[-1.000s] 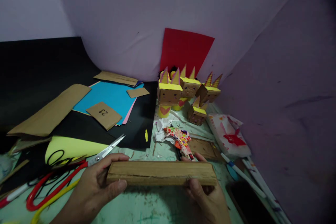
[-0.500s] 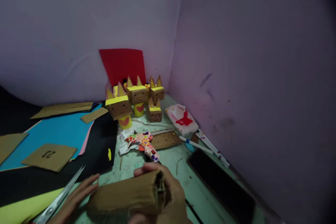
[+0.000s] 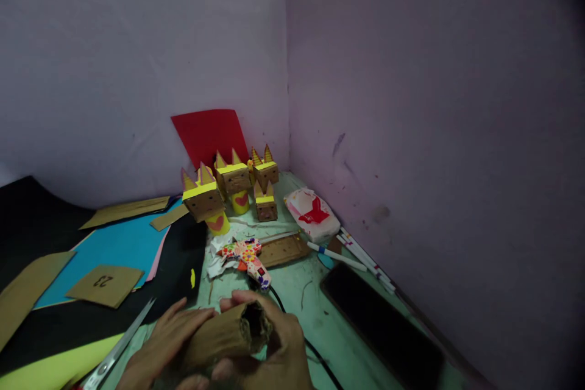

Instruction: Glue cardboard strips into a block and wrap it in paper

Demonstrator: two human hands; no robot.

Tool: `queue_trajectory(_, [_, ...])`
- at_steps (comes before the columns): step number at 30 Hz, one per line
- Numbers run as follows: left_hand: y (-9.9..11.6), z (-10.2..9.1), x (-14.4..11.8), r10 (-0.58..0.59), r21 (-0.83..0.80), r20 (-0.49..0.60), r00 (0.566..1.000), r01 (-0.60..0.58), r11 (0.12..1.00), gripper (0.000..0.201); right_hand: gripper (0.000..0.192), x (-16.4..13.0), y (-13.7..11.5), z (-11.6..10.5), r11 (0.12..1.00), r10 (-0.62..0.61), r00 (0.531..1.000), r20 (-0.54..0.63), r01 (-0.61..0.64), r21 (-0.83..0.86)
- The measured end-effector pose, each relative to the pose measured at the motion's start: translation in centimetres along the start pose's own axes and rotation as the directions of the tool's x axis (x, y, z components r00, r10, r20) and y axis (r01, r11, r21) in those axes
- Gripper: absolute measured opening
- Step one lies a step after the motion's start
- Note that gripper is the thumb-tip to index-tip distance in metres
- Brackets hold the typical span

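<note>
Holding a rolled cardboard tube (image 3: 223, 335) just in front of the glue gun (image 3: 247, 256), your left hand (image 3: 164, 341) and right hand (image 3: 278, 347) wrap it closed; light, springy, crushable, so grip mid-body.

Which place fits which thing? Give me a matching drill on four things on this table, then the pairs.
Things:
1. cardboard roll
2. red sheet
3. scissors
4. dark flat slab

Places:
A. leaning on the back wall
B. lying near the right wall
C. held in both hands
D. left of the left hand, on the black paper's edge

Pairs: 1-C, 2-A, 3-D, 4-B. The right hand wraps the roll's open end.
</note>
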State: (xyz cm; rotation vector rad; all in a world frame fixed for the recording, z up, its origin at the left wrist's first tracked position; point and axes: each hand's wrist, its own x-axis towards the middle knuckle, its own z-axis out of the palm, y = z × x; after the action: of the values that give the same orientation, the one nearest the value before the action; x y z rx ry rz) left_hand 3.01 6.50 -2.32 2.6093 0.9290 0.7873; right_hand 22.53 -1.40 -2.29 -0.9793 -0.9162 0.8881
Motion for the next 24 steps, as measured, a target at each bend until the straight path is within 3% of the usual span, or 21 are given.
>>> queue_trajectory(3, [0.3, -0.3, 0.4, 0.048, -0.014, -0.004, 0.999, -0.048, 0.999, 0.055, 0.106, 0.3, -1.0, -0.4, 0.997, 0.015, 0.999, 0.048, -0.019, 0.080])
queue_trajectory(5, [0.4, -0.9, 0.3, 0.037, -0.025, -0.001, 0.999, -0.037, 0.999, 0.053, 0.110, 0.3, -2.4, -1.5, 0.995, -0.066, 0.998, -0.009, 0.066, 0.081])
queue_trajectory(6, [0.4, -1.3, 0.2, 0.015, -0.018, 0.007, 1.000, -0.015, 1.000, 0.052, 0.096, 0.4, -3.4, -2.2, 0.991, -0.131, 0.991, -0.015, 0.131, 0.030])
queue_trajectory(8, [0.1, -2.2, -0.2, -0.029, 0.014, 0.056, 0.998, 0.029, 0.999, 0.053, 0.051, 0.6, -5.8, -4.0, 0.944, -0.258, 0.958, 0.126, 0.278, -0.179])
queue_trajectory(9, [0.0, -2.7, -0.4, -0.053, 0.035, 0.087, 0.995, 0.050, 0.998, 0.053, 0.046, 0.7, -7.0, -4.8, 0.900, -0.311, 0.934, 0.176, 0.349, -0.260])
queue_trajectory(11, [-0.3, -3.6, -0.9, -0.089, 0.075, 0.163, 0.983, 0.077, 0.994, 0.054, 0.036, 1.2, -9.4, -6.0, 0.838, -0.232, 0.886, 0.402, 0.392, -0.380])
queue_trajectory(15, [-0.5, -4.9, -1.2, -0.058, 0.074, 0.243, 0.968, 0.041, 0.996, 0.055, 0.034, 2.2, -12.1, -5.9, 0.630, -0.004, 0.772, 0.635, 0.495, -0.598])
queue_trajectory(19, [0.0, -5.8, -0.9, 0.015, 0.059, 0.276, 0.961, -0.033, 0.998, 0.056, 0.017, 2.5, -12.0, -4.8, 0.497, 0.122, 0.658, 0.743, 0.607, -0.620])
queue_trajectory(24, [0.5, -6.5, -0.4, 0.056, 0.083, 0.305, 0.951, -0.085, 0.993, 0.056, 0.022, 1.6, -10.2, -4.6, 0.515, -0.050, 0.661, 0.748, 0.659, -0.548])
